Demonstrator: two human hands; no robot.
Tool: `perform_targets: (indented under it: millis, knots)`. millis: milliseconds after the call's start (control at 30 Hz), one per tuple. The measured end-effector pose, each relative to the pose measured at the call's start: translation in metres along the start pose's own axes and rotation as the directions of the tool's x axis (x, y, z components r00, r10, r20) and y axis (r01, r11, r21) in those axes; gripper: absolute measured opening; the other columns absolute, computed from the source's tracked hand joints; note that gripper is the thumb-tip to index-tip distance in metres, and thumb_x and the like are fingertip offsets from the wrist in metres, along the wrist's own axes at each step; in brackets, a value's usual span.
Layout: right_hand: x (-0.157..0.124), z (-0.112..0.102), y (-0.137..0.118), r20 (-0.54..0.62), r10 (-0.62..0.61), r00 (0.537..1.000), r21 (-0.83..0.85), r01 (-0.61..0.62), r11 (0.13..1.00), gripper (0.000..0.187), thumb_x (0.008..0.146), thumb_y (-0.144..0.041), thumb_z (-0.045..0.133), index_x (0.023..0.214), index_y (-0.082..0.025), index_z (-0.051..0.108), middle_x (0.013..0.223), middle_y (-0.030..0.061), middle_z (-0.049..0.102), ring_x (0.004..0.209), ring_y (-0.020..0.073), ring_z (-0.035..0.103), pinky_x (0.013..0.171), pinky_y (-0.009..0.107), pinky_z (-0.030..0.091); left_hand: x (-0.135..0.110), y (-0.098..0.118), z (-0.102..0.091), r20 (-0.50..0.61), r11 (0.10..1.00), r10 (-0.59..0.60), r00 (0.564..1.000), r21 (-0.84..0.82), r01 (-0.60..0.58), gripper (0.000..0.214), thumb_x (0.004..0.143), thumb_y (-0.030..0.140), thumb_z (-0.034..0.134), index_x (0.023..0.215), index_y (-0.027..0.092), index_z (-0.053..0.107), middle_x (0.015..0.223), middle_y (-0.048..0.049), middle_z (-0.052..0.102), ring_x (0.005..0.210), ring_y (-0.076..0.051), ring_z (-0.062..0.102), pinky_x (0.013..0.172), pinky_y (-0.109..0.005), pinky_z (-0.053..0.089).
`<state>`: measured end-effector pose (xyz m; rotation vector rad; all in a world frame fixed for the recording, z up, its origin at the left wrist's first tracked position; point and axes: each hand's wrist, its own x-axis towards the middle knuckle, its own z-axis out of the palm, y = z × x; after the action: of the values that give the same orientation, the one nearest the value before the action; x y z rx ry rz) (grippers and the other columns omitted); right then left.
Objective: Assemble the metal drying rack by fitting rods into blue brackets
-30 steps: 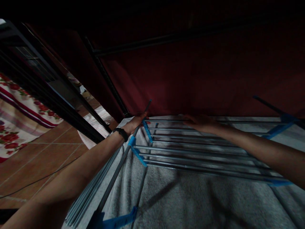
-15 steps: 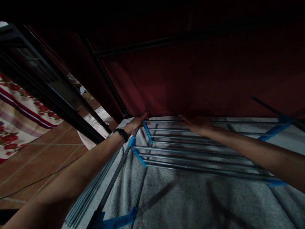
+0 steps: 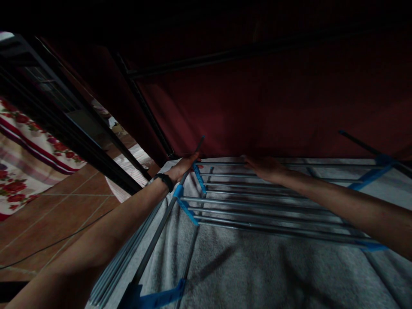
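The single view comes from the person's head, facing forward and steeply down, with the left forearm (image 3: 106,234) entering from the lower left and the right forearm (image 3: 341,204) from the right edge. It looks from close by across the metal rack (image 3: 257,205) and gray cloth (image 3: 244,279) toward the left hand (image 3: 184,168) and right hand (image 3: 265,168). A dark red panel (image 3: 257,111) closes the far side; tiled floor (image 3: 58,221) shows farther off at left.
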<state>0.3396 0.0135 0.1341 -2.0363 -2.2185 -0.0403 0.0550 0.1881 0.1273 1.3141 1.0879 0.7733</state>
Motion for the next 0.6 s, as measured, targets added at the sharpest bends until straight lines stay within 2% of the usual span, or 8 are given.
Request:
perform_targets:
  millis: [333,467,533,600]
  knots:
    - [-0.002,-0.009,-0.004,0.029,0.022,0.999,0.008,-0.022,1.000,0.034,0.107,-0.037,0.034,0.122,-0.023,0.062,0.114,0.0080,0.071,0.101,0.0253,0.068,0.078,0.031,0.045,-0.009,0.007,0.004,-0.002,1.000,0.021,1.000,0.018,-0.021,0.023,0.087,0.042,0.070,0.082,0.019,0.069,0.084,-0.0051,0.074,0.067,-0.017,0.071,0.060,-0.026,0.053]
    - [-0.008,-0.012,-0.006,-0.004,0.005,1.000,-0.029,-0.005,1.000,0.040,0.107,-0.046,0.037,0.128,-0.022,0.060,0.125,0.0108,0.067,0.109,0.0281,0.065,0.084,0.035,0.047,-0.007,0.009,0.000,-0.009,0.998,-0.039,0.999,0.054,0.039,0.026,0.093,0.043,0.063,0.084,0.020,0.072,0.076,-0.0042,0.075,0.065,-0.016,0.070,0.059,-0.024,0.056]
    - [-0.008,-0.011,-0.005,-0.027,-0.018,0.999,-0.049,0.017,0.999,0.042,0.105,-0.049,0.041,0.130,-0.020,0.058,0.130,0.0130,0.064,0.112,0.0297,0.064,0.086,0.036,0.048,0.000,0.008,-0.006,0.015,0.996,-0.060,0.998,0.063,0.059,0.022,0.094,0.042,0.062,0.088,0.022,0.071,0.078,0.0017,0.077,0.068,-0.014,0.071,0.062,-0.022,0.058]
    - [-0.006,-0.009,-0.003,-0.038,-0.040,0.998,-0.053,0.038,0.998,0.037,0.106,-0.043,0.041,0.130,-0.019,0.057,0.131,0.0133,0.064,0.113,0.0289,0.063,0.088,0.036,0.047,0.008,0.007,-0.010,0.049,0.992,-0.064,0.997,0.111,0.058,0.019,0.096,0.040,0.061,0.092,0.024,0.070,0.078,0.0087,0.078,0.073,-0.012,0.071,0.065,-0.021,0.058]
